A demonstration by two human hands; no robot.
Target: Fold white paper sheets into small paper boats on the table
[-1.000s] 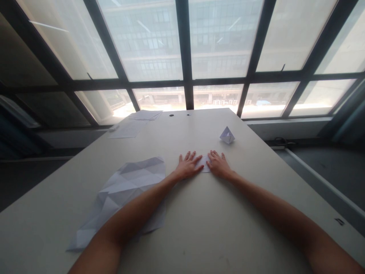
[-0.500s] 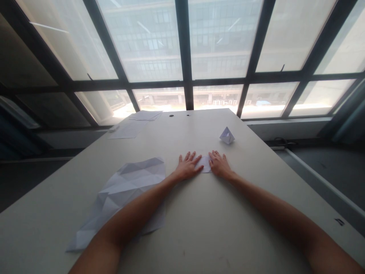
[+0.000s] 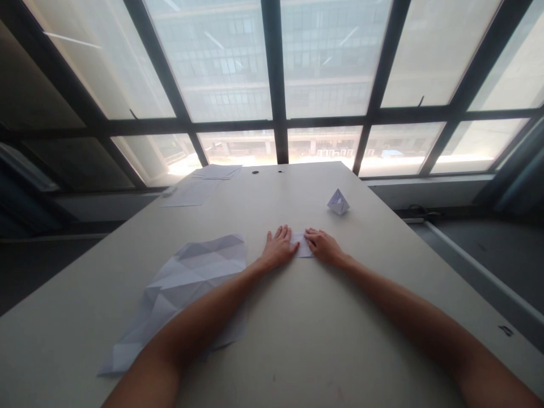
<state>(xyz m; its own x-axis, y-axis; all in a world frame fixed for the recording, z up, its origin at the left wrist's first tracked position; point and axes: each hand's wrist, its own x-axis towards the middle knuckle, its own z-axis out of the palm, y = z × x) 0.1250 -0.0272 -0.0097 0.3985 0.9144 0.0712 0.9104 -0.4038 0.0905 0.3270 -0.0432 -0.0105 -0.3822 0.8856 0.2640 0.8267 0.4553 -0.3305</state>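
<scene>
A small folded white paper (image 3: 304, 248) lies flat on the table (image 3: 340, 317) between my two hands. My left hand (image 3: 278, 249) rests flat with fingers spread, its thumb side on the paper's left edge. My right hand (image 3: 323, 246) lies on the paper's right edge with fingers curled inward and pressed down on it. Both forearms stretch out across the table toward the paper.
A large creased white sheet (image 3: 187, 289) lies under my left forearm. A small folded paper pyramid (image 3: 339, 202) stands to the far right of my hands. Flat sheets (image 3: 199, 184) lie at the far left corner. Windows rise behind the table's far edge.
My right hand's fingers have drawn in from spread flat to curled on the paper. My left hand shifted slightly left, uncovering more of the paper.
</scene>
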